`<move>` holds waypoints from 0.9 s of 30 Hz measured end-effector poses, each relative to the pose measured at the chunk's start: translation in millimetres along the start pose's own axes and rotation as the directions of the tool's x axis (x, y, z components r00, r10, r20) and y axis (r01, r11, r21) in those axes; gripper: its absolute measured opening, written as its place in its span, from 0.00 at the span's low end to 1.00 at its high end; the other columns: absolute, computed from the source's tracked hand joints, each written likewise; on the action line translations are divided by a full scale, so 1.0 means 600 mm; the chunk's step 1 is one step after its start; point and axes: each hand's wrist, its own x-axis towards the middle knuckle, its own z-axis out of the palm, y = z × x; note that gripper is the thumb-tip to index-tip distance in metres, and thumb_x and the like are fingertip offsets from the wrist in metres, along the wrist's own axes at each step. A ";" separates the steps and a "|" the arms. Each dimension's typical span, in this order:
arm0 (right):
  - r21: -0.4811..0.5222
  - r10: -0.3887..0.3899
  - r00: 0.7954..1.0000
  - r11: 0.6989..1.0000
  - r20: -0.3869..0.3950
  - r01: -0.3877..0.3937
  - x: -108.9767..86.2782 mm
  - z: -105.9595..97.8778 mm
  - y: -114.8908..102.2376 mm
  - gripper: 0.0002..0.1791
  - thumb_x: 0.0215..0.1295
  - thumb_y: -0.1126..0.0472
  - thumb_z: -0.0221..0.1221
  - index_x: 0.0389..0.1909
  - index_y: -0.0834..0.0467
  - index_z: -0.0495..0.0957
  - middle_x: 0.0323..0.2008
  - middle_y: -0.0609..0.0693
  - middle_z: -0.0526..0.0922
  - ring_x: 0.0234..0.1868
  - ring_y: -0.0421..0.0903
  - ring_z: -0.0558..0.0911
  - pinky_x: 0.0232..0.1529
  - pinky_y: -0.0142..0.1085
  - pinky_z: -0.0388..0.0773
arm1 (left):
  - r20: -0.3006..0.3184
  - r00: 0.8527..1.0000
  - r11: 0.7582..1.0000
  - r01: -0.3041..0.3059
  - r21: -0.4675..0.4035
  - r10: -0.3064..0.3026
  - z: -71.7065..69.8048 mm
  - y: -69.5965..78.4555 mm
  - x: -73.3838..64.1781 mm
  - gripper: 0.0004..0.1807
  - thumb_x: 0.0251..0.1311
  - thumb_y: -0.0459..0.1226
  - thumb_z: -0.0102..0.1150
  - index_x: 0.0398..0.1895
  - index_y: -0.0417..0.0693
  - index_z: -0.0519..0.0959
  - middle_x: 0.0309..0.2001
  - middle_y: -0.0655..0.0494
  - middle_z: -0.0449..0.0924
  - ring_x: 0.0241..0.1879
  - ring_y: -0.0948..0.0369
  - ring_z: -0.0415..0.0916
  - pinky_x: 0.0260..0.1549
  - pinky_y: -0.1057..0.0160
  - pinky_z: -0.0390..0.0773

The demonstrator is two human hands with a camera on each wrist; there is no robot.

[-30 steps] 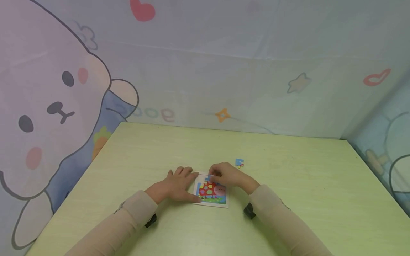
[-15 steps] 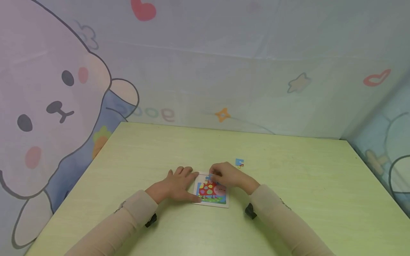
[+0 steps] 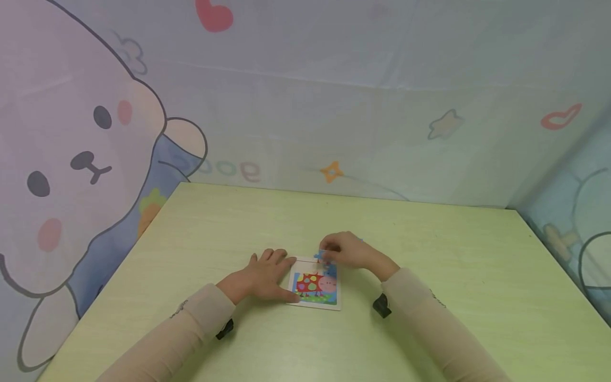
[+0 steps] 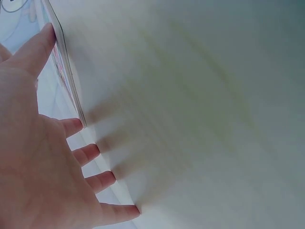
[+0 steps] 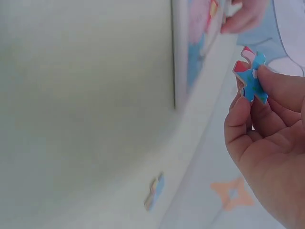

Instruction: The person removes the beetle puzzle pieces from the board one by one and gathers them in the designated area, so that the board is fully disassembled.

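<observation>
Backdrop: pale printed cloth [image 3: 334,95] with a large white cartoon bear, hanging beyond the flat, square, white-rimmed puzzle tray [image 3: 303,267].
Table: broad pale yellow-green top [image 3: 238,217], under the tray.
Left hand: the person's bare left hand [image 3: 267,276], fingers spread wide and gripping nothing, at the tray's left side, thumb touching its near-left corner.
Right hand: the person's bare right hand [image 3: 350,250], fingers curled, thumb and fingertips pinching a piece, by the tray's far-right corner.
Ladybird picture: red, spotted, pink-faced print [image 3: 315,285], filling the tray's near part.
Held piece: blue jigsaw piece with red corners [image 5: 251,76], near the tray's far rim.
Loose piece: small, partly blue jigsaw piece [image 5: 155,192], on the table beyond the tray's far-right corner.
</observation>
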 end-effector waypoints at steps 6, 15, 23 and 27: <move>-0.007 0.010 1.000 1.000 -0.029 -0.011 -0.012 -0.031 0.006 0.04 0.69 0.64 0.56 0.38 0.60 0.79 0.30 0.48 0.82 0.33 0.43 0.76 0.38 0.35 0.73 | -0.010 1.000 1.000 0.001 -0.002 -0.001 0.003 -0.001 0.002 0.51 0.51 0.65 0.60 0.73 0.49 0.58 0.71 0.46 0.54 0.69 0.44 0.50 0.62 0.32 0.52; 0.027 0.048 0.997 0.999 -0.068 -0.047 -0.034 -0.080 0.026 0.06 0.70 0.64 0.54 0.40 0.62 0.78 0.34 0.54 0.83 0.34 0.55 0.79 0.36 0.37 0.74 | -0.008 1.000 1.000 -0.001 -0.012 0.001 0.003 0.000 0.003 0.50 0.52 0.64 0.60 0.73 0.49 0.58 0.72 0.46 0.54 0.69 0.45 0.49 0.62 0.31 0.52; -0.017 0.113 0.987 0.993 -0.118 -0.116 -0.054 -0.113 0.057 0.08 0.70 0.64 0.55 0.43 0.63 0.79 0.35 0.53 0.83 0.40 0.54 0.80 0.43 0.41 0.74 | -0.008 1.000 1.000 0.000 -0.018 0.000 0.003 0.000 0.003 0.50 0.51 0.65 0.60 0.73 0.49 0.58 0.72 0.46 0.54 0.69 0.45 0.49 0.62 0.32 0.52; -0.005 0.149 0.980 0.988 -0.133 -0.151 -0.061 -0.123 0.074 0.08 0.70 0.64 0.55 0.43 0.64 0.79 0.36 0.57 0.83 0.41 0.56 0.79 0.42 0.41 0.74 | -0.002 1.000 1.000 0.003 -0.029 -0.003 0.004 0.000 0.001 0.50 0.51 0.64 0.61 0.73 0.49 0.58 0.72 0.46 0.53 0.70 0.45 0.49 0.62 0.31 0.51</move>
